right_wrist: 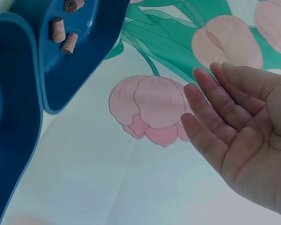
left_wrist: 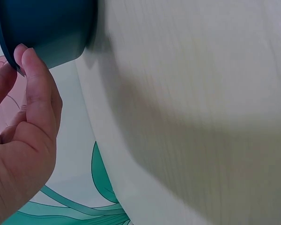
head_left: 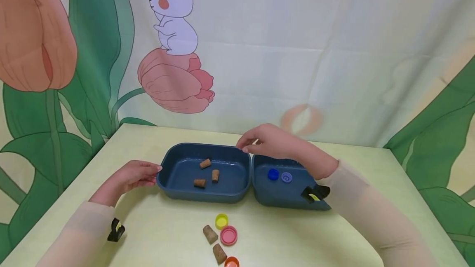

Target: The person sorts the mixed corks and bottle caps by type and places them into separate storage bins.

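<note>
Two dark blue trays stand side by side on the table. In the head view my left hand (head_left: 138, 175) pinches the left rim of the left tray (head_left: 208, 197), thumb and fingertips on either side of the wall in the left wrist view. That tray holds three corks (head_left: 205, 163). Over the far edges, where the trays meet, my right hand (head_left: 269, 140) hovers with loosely bent fingers and nothing in them, as the right wrist view shows. The right tray (head_left: 285, 203), partly hidden by my right arm, contains a dark blue cap (head_left: 273, 174) and a lilac cap (head_left: 286, 177).
In front of the trays lie a yellow cap (head_left: 222, 221), a pink cap (head_left: 228, 235), an orange cap (head_left: 231, 262) and two corks (head_left: 210, 234). A printed cloth (head_left: 259, 73) with flowers and a rabbit hangs behind the table.
</note>
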